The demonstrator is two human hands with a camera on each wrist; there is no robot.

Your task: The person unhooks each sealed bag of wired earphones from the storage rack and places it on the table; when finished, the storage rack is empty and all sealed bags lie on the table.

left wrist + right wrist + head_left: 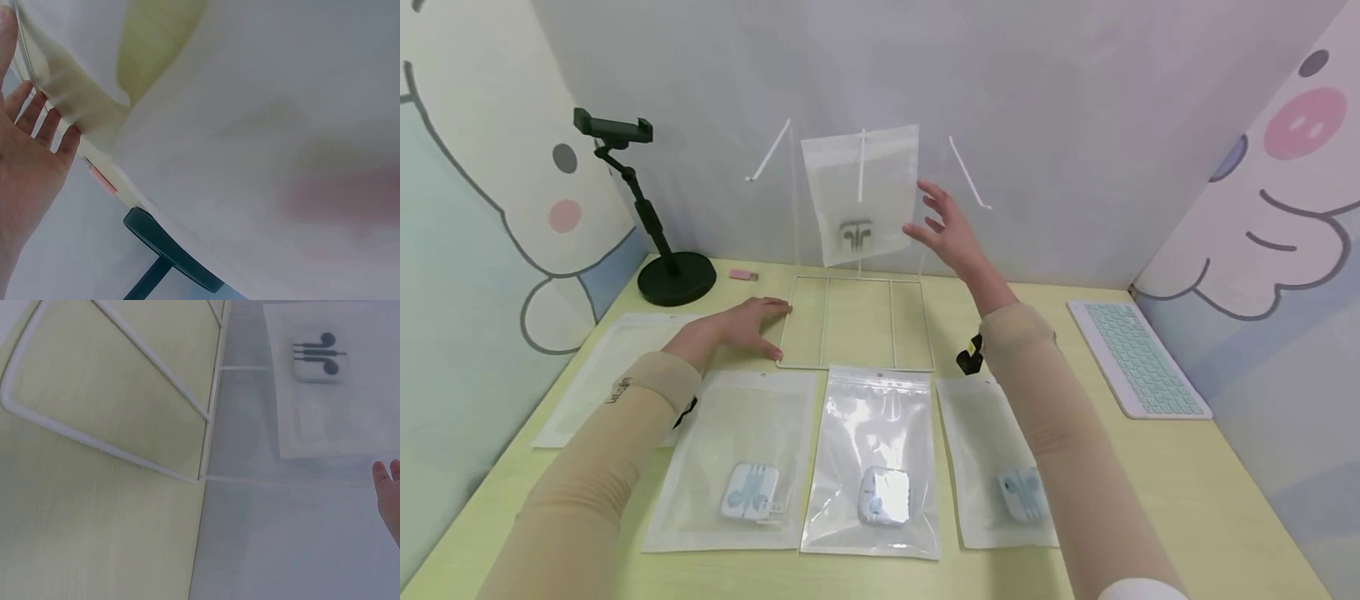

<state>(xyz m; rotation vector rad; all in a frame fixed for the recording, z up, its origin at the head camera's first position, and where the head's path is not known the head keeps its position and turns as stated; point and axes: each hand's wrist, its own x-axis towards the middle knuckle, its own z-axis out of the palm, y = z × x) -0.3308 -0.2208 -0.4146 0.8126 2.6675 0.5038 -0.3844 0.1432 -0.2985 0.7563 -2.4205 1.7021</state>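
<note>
A white wire display rack (857,367) stands on the table, with three hooks at the top. From its middle hook hangs a translucent zip pouch (880,167) holding earphones (855,235) in a case. My right hand (951,233) is raised beside the pouch's right edge, fingers spread and holding nothing. At the left side of the rack's base lies my left hand (747,323), its fingers extended and fingertips right at the wire. In the right wrist view the hanging pouch (337,419) shows earphones (319,353), with my right fingertips (379,467) below its edge.
More pouches lie in front: a left one (760,425), a clear middle one (880,425), a right one (977,433) partly under my right arm, and another (625,358) at far left. A black phone stand (676,277), pink USB stick (742,274) and keyboard (1138,358) stand around.
</note>
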